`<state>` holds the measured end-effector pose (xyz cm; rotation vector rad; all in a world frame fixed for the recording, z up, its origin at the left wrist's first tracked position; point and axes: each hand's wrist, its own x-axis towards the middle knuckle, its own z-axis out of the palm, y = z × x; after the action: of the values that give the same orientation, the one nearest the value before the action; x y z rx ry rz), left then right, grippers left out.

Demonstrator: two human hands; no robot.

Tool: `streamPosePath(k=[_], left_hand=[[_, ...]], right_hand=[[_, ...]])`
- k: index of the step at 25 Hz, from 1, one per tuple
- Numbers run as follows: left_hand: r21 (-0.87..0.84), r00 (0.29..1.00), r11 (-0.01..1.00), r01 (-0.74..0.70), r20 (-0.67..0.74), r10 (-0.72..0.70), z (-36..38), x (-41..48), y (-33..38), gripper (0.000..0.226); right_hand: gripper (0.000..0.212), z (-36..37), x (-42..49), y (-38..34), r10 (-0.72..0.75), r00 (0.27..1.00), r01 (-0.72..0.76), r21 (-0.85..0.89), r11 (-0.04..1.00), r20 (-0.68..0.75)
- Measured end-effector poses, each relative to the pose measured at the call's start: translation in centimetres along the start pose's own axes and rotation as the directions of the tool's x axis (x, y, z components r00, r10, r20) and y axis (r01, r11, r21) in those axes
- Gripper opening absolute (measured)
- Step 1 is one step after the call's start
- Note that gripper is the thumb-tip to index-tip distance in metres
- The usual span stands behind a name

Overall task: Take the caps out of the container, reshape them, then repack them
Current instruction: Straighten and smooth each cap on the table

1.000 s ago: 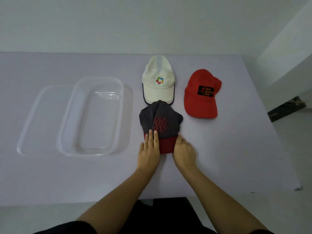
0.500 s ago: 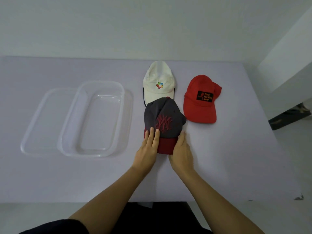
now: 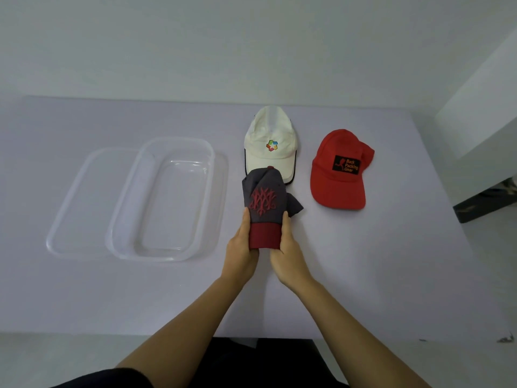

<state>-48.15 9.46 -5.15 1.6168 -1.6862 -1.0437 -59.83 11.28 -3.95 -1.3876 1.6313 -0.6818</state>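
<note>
Left hand (image 3: 241, 249) and right hand (image 3: 288, 252), side by side, clamp the dark red brim of a grey fabric cap with a red embroidered emblem (image 3: 265, 201), thumbs pressed on its edges. Left of the hands: a clear rectangular plastic container (image 3: 123, 217) resting on its clear lid (image 3: 67, 208). Beyond the hands: a white cap with a multicoloured logo (image 3: 270, 144); beyond and right, a red cap with a black patch (image 3: 340, 170), on the pale table (image 3: 363, 261).

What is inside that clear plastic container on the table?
Nothing can be seen inside the container; its clear bottom shows only the table. Its lid lies partly beneath it. All three caps are outside it.
</note>
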Motion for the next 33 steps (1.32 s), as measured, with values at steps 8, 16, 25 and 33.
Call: streamPosePath(k=[8,16,25,33], left_hand=[[0.05,0.999,0.998,-0.028,0.041,0.026,-0.7,-0.4,0.3,0.07],[0.0,0.994,0.998,0.07,-0.088,-0.07,-1.5,1.4,1.4,0.052],[0.034,0.993,0.996,-0.087,-0.073,0.089,-3.1,1.6,0.6,0.066],[0.337,0.917,0.872,-0.355,-0.059,0.395,-2.1,0.9,0.2,0.084]], right_hand=[[0.067,-0.4,-0.1,-0.9,0.078,0.992,-0.085,-0.063,0.994,-0.103],[0.066,-0.8,0.5,-2.0,0.107,0.983,-0.104,0.028,0.994,-0.148],[0.074,-2.6,1.7,-1.1,-0.098,0.99,0.07,-0.245,0.967,-0.102],[0.08,-2.1,1.1,-2.6,-0.107,0.988,0.043,-0.462,0.886,-0.114]])
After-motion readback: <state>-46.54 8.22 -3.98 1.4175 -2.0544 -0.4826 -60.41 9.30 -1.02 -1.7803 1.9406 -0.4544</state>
